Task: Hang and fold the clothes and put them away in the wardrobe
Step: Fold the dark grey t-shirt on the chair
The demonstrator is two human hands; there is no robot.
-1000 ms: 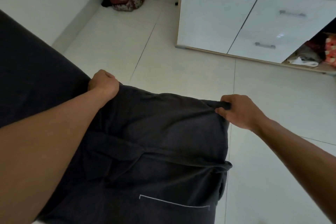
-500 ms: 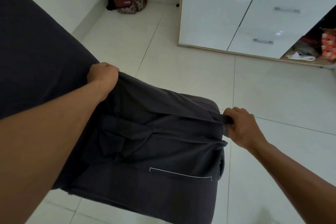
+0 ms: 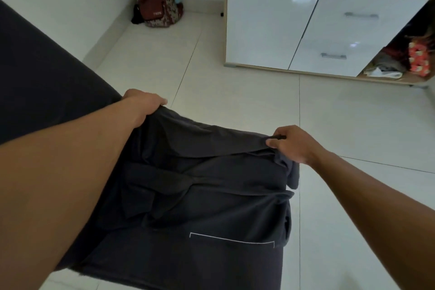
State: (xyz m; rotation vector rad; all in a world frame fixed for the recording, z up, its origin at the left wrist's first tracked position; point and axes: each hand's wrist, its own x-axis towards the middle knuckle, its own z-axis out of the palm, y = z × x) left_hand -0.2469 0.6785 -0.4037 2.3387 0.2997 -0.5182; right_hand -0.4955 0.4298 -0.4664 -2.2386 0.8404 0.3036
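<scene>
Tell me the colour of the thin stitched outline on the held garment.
White stitched outline on dark grey garment; head view.

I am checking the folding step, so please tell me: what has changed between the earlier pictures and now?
The dark grey shirt has been lifted: floor tiles now show below its lower edge, and the left hand and right hand have come slightly closer together. Unchanged: both still grip its folded top edge; the white wardrobe and the backpack stand as before.

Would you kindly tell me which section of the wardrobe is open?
The rightmost compartment, right of the two drawers: clothes show inside it, while the glossy white door on the left and both drawers are shut.
</scene>
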